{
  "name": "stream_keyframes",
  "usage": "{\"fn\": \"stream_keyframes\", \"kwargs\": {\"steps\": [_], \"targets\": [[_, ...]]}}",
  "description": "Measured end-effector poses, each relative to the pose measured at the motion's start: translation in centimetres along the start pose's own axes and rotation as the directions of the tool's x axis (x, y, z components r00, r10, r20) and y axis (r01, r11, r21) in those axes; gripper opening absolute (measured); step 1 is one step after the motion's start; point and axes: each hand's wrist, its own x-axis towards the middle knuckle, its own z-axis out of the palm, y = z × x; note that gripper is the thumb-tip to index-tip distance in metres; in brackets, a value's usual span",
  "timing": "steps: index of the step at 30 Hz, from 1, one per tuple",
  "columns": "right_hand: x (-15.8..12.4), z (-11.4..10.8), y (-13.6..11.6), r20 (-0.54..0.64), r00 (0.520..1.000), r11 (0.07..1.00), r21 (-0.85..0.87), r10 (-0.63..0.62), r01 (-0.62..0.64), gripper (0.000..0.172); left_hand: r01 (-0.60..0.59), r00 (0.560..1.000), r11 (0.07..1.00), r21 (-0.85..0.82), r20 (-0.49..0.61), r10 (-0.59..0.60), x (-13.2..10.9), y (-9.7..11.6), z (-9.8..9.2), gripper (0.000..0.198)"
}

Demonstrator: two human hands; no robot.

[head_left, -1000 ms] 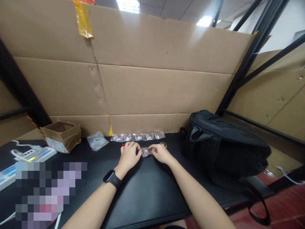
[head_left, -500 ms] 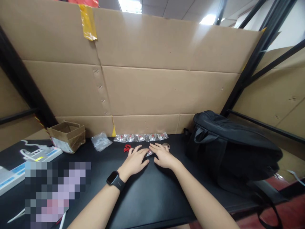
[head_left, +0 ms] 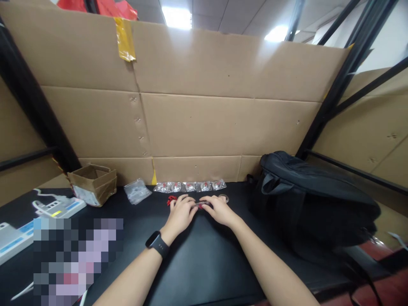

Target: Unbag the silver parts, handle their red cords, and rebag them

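Observation:
My left hand [head_left: 182, 213], with a black watch on its wrist, and my right hand [head_left: 219, 210] meet over the black table. Between their fingertips both pinch a small clear packet with something red in it [head_left: 200, 205]. A bundle of red cord [head_left: 171, 200] lies just beyond my left fingers. Behind my right hand a round roll of tape [head_left: 224, 198] shows in part. Farther back, several clear packets with round silvery items and red marks [head_left: 190, 186] lie in a row along the cardboard wall.
Clear plastic bags [head_left: 137, 191] and an open cardboard box [head_left: 93, 183] stand back left. White power strips [head_left: 19, 238] and a blurred patch are at the left. A large black backpack [head_left: 315, 204] fills the right side of the table [head_left: 197, 272].
My fingers have curled from lying nearly flat over the packet to pinching it, and it now looks tilted up between them. The view has shifted slightly.

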Motion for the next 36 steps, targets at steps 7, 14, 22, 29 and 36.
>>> {"fn": "stream_keyframes", "kwargs": {"steps": [7,14,22,29,36], "targets": [[0.2,0.9,1.3,0.003,1.000,0.885,0.466,0.029,-0.027,0.041,0.097,0.995,0.988,-0.124,0.011,-0.097,0.4,-0.6,-0.7,0.031],[4.1,-1.0,3.1,-0.095,0.958,0.922,0.311,0.270,-0.229,0.047,0.104,0.992,0.994,-0.013,-0.072,-0.105,0.4,-1.7,-2.8,0.029],[10.4,-1.5,3.2,-0.050,0.902,0.901,-0.051,0.429,-0.431,0.040,0.517,0.834,0.847,0.122,-0.294,-0.467,-0.6,-8.4,-7.0,0.032],[10.5,0.8,2.9,-0.195,0.876,0.847,-0.233,0.441,-0.478,0.042,0.485,0.875,0.863,0.145,-0.060,-0.481,-0.9,-9.8,-5.7,0.043],[7.1,-1.0,4.0,-0.138,0.940,0.887,-0.310,0.313,-0.342,0.031,0.242,0.969,0.965,0.096,0.034,-0.246,-0.1,-8.5,-5.2,0.034]]}}
